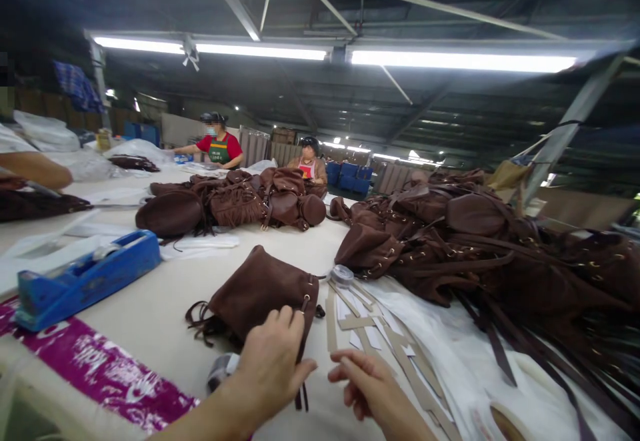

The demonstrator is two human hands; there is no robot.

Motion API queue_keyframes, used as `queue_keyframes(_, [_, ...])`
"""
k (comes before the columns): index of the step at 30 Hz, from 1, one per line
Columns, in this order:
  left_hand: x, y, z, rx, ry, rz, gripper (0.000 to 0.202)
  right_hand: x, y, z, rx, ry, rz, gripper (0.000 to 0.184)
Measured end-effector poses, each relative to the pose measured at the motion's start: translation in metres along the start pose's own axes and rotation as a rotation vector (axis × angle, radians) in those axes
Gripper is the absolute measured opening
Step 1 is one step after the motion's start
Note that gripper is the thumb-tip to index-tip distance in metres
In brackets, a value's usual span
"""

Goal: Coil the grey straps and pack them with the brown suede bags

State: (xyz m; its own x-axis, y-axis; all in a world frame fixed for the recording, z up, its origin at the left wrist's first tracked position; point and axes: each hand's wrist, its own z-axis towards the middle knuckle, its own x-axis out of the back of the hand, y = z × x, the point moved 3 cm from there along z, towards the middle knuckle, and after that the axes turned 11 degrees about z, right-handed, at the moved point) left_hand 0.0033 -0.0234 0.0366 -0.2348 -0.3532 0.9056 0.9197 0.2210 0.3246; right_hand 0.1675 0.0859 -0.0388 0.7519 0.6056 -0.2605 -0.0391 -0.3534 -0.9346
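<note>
A dark brown drawstring bag (260, 288) with a fringed tassel on its left side lies on the table in front of me. My left hand (275, 354) is on its near right part, beside a metal eyelet, with fingers bent onto the fabric and thumb sticking out to the right. A dark strap (303, 341) runs down past that hand; the fingertips' hold is partly hidden. To the right, my right hand (367, 384) hovers apart from the bag, fingers loosely spread and holding nothing. Beyond it lie cut grey-beige strips (360, 322) and a small clear tape roll (342, 274).
A blue tape dispenser (90, 278) stands left, by a purple printed sheet (110, 368). Brown bags are heaped at the back (250, 201) and right (450, 228), straps trailing over white plastic (450, 334). Two people (220, 148) work across the table; another person's arm (35, 169) reaches in left.
</note>
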Motion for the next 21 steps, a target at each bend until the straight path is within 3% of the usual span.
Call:
queue_keyframes(2, [-0.024, 0.01, 0.029, 0.094, -0.017, -0.103, 0.048, -0.002, -0.017, 0.011, 0.025, 0.069, -0.023, 0.032])
queue_keyframes(4, [-0.039, 0.004, 0.061, 0.178, -0.072, -0.178, 0.032, -0.004, -0.024, 0.023, -0.018, 0.107, 0.0, 0.025])
queue_keyframes(6, [-0.04, -0.011, 0.09, 0.19, -0.116, -0.21, 0.015, -0.006, -0.027, 0.038, -0.087, 0.127, 0.05, 0.022])
queue_keyframes(10, [-0.01, -0.042, 0.123, 0.138, -0.18, -0.291, 0.018, -0.018, -0.034, 0.076, -0.157, 0.125, 0.124, 0.03])
queue_keyframes(14, [0.025, -0.055, 0.139, 0.123, -0.184, -0.398, 0.011, -0.047, -0.05, 0.123, -0.129, 0.036, 0.092, 0.037])
queue_keyframes(17, [0.057, -0.06, 0.154, 0.137, -0.038, -0.458, 0.013, -0.074, -0.082, 0.158, 0.023, 0.009, -0.028, 0.023])
queue_keyframes(19, [0.081, -0.063, 0.161, 0.133, 0.13, -0.491, 0.016, -0.09, -0.12, 0.175, 0.21, 0.01, -0.114, 0.014])
queue_keyframes(21, [0.098, -0.066, 0.16, 0.12, 0.309, -0.518, 0.022, -0.107, -0.168, 0.183, 0.444, -0.007, -0.204, 0.036])
